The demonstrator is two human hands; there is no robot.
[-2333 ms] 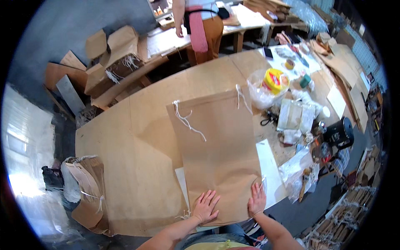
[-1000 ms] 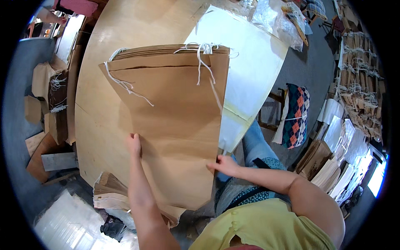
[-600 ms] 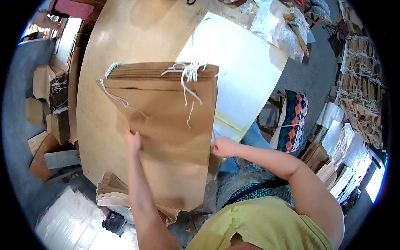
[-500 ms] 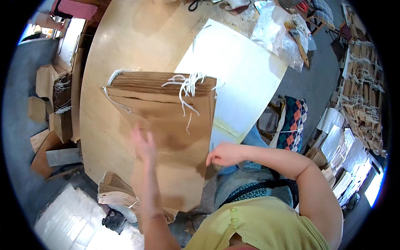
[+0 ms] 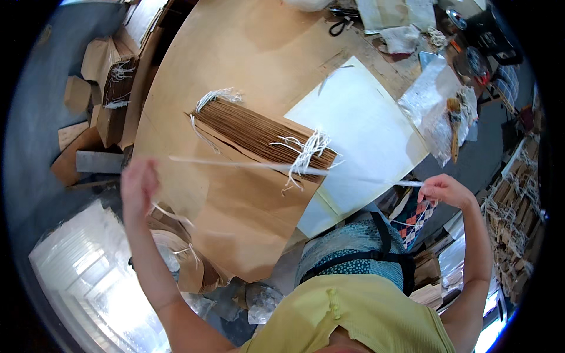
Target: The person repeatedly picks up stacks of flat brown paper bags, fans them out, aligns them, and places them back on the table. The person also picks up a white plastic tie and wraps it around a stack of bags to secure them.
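Note:
A stack of brown paper bags [image 5: 253, 212] lies slantwise on the round table, its layered edge facing away and bunches of white string [image 5: 309, 154] at its corners. Across it stretches a long white strip [image 5: 235, 162], blurred by motion. My right hand [image 5: 445, 191], closed in a pinch, holds one end out beyond the stack's right side. Off the left side of the stack, my left hand [image 5: 140, 185] is closed and smeared; the strip runs up to its fingers and a loose tail hangs below it.
A white sheet [image 5: 359, 135] lies right of the stack. Beyond it are clear plastic, a brush [image 5: 454, 126] and scissors [image 5: 340, 26]. More tied brown bags [image 5: 188, 259] sit below the table's near left edge, beside a plastic-wrapped white bundle [image 5: 88, 282]. Bag bundles [image 5: 512, 206] stand far right.
My hands have moved far apart, left hand leftward off the stack, right hand rightward and up. The white strip now spans between them. The view has shifted, and the stack appears turned.

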